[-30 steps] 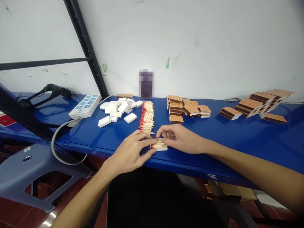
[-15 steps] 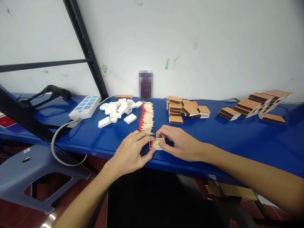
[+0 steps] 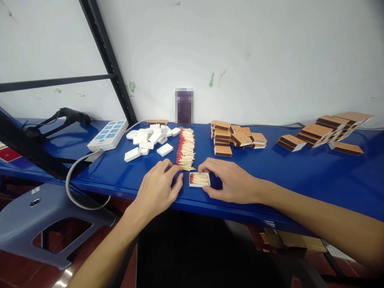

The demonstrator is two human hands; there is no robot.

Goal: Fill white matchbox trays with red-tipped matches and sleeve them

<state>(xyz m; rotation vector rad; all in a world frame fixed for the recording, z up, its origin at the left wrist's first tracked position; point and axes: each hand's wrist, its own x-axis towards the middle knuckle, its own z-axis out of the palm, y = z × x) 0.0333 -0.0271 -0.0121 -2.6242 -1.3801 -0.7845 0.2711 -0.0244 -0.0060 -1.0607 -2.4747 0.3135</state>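
Observation:
A white matchbox tray point(image 3: 199, 185) filled with red-headed matches lies near the table's front edge. My right hand point(image 3: 229, 182) grips its right end, thumb at the near side and fingers at the far side. My left hand point(image 3: 159, 186) is apart from the tray, to its left, thumb and forefinger spread with nothing between them. Its forefinger tip reaches the front of a long row of loose matches point(image 3: 186, 150), heads to the left; I cannot tell if it touches them.
White trays point(image 3: 147, 138) lie heaped left of the match row. Brown matchboxes point(image 3: 222, 136) are stacked to the right, with more matchboxes point(image 3: 318, 130) farther right. A power strip point(image 3: 108, 136), its cable and a black rack post point(image 3: 109, 60) stand left; a stool point(image 3: 18, 216) sits below the blue table point(image 3: 255, 172).
My left hand has let go of the tray's left end and moved left, toward the front of the match row. My right hand stays at the tray's right end.

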